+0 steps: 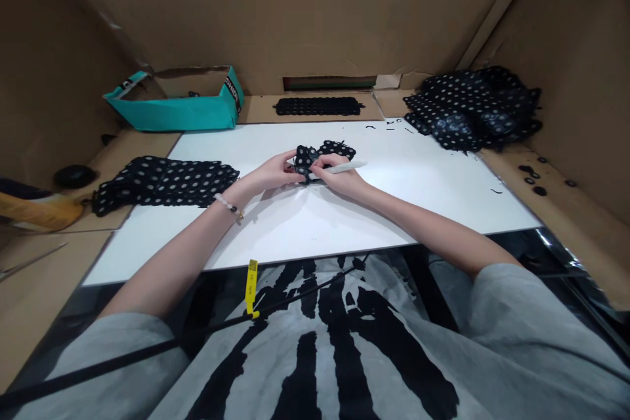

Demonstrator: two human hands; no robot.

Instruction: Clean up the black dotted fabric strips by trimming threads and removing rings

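Observation:
A small black fabric piece with white dots (339, 147) is held just above the middle of the white board (305, 230). My left hand (275, 172) pinches its left side between thumb and fingers. My right hand (339, 176) is closed around a slim white pen-shaped tool (352, 166), gripped like a pen, its tip against the fabric near my left fingertips. Whether the tip is a pen point or a blade, I cannot tell. Part of the fabric is hidden behind my right fingers.
Flat dotted fabric (167, 180) lies left, and a large dotted pile (472, 108) back right. At the back stand a teal box (177, 113) and a stack of black strips (317, 105). A yellow bottle (44, 210) lies far left; black rings (534, 174) lie right. Cardboard walls enclose the board.

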